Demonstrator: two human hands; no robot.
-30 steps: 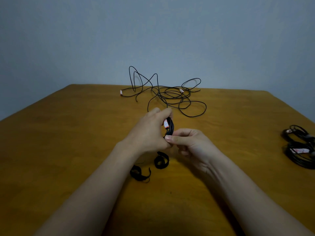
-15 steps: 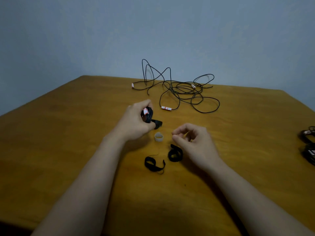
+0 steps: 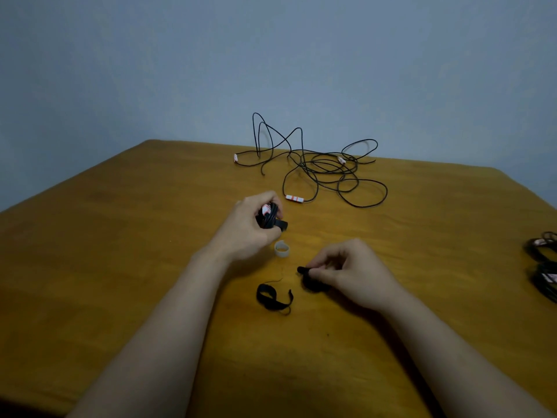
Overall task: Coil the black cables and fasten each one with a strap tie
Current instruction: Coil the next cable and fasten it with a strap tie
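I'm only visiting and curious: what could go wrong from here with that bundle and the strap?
The coiled cable is held by the left hand alone, so its loops might spring apart before a strap goes round. The right hand pinches a curled black strap tie on the table; opening it one-handed could be fiddly.

one coiled cable [image 3: 266, 220], one loose cable tangle [image 3: 325, 171], two bundled cables [image 3: 541, 247] [image 3: 547, 283], three black straps [image 3: 281, 226] [image 3: 271, 300] [image 3: 313, 286], one white strap loop [image 3: 281, 248]

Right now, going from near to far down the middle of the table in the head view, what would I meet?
Loose black strap tie → pale strap ring → coiled cable held in the left hand → tangled black cables.
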